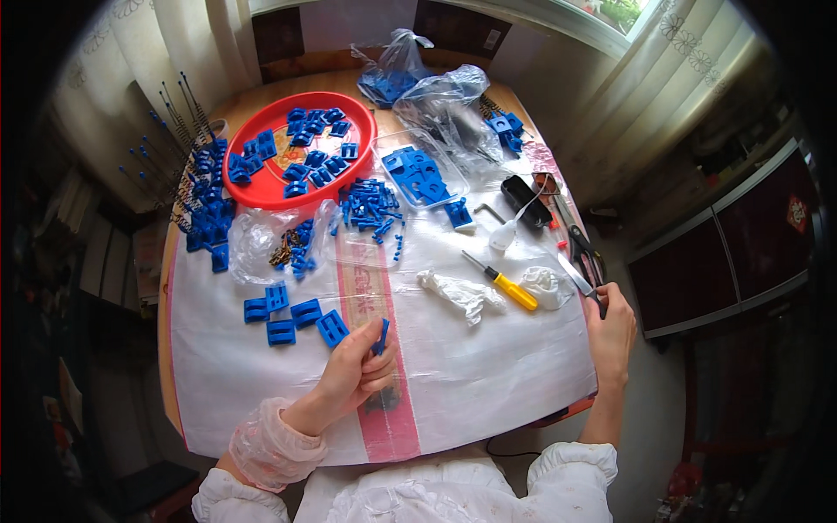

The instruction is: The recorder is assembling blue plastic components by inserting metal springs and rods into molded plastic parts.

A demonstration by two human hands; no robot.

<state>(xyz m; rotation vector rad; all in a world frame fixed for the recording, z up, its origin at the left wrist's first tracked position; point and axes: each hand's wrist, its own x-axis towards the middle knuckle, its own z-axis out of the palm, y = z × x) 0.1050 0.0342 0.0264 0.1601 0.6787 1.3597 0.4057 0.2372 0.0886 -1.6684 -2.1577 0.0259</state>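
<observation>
My left hand [356,370] is closed over the front middle of the table, pinching a small blue plastic part [381,336] between thumb and fingers. Just beyond it lie several flat blue plastic pieces with slots, the nearest blue piece [332,328] almost touching the hand. At the table's right edge my right hand [613,331] grips the black handle of a knife [575,275], whose pale blade points away toward the far left. A yellow screwdriver [514,291] and a crumpled clear plastic bag [547,287] lie to the left of that hand.
A red round tray [301,200] with blue parts stands at the far left, beside stacked blue parts with springs [207,231]. A clear box [462,187] holds flat blue pieces. Small blue pins [370,205], a white crumpled wrapper [460,295], a hex key [495,213] and plastic bags lie around.
</observation>
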